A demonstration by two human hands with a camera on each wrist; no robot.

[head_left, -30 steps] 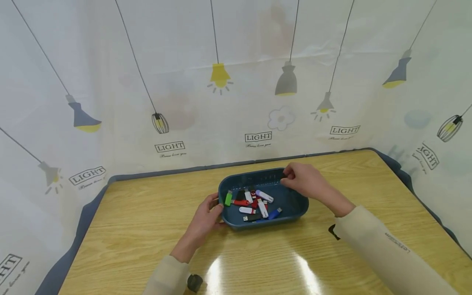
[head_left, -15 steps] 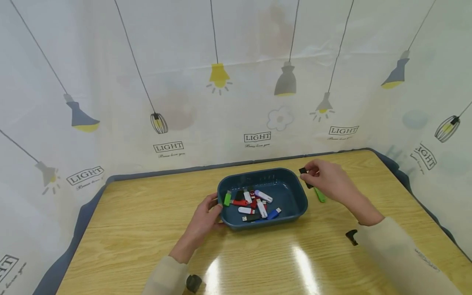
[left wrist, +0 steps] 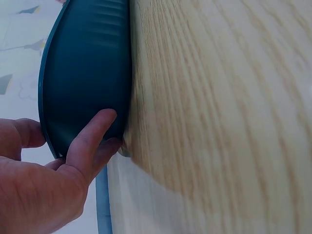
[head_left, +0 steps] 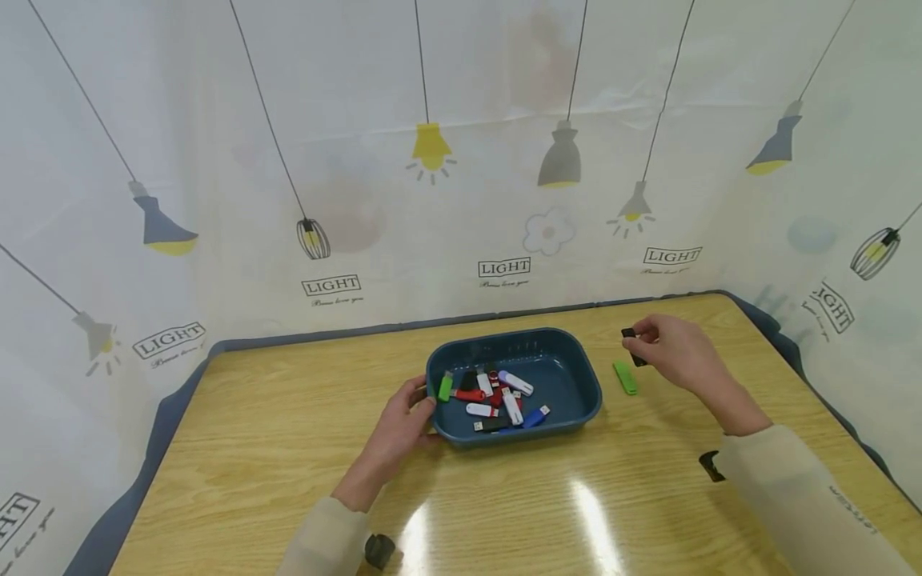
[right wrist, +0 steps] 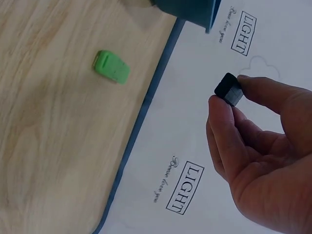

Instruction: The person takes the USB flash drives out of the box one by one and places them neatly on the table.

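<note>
A dark blue tray (head_left: 565,386) stands on the table with several USB sticks in its left half: white, red, black, blue and green. My left hand (head_left: 394,428) holds the tray's left end; in the left wrist view the thumb is at the rim and the fingers (left wrist: 92,139) lie along the outer wall. To the right of the tray, my right hand (head_left: 683,352) pinches a black USB stick (right wrist: 229,89) between thumb and fingers, raised over the table. A green USB stick (head_left: 625,378) lies on the wood just below and left of that hand.
The wooden table (head_left: 288,416) extends around the tray on every side. A pale curtain (head_left: 389,208) printed with lamps hangs behind the table's back edge, with a dark blue border along the bottom.
My right hand has moved right, out of the tray and past its right end, carrying the black USB stick. The green stick on the table has come into view. The left hand stays put.
</note>
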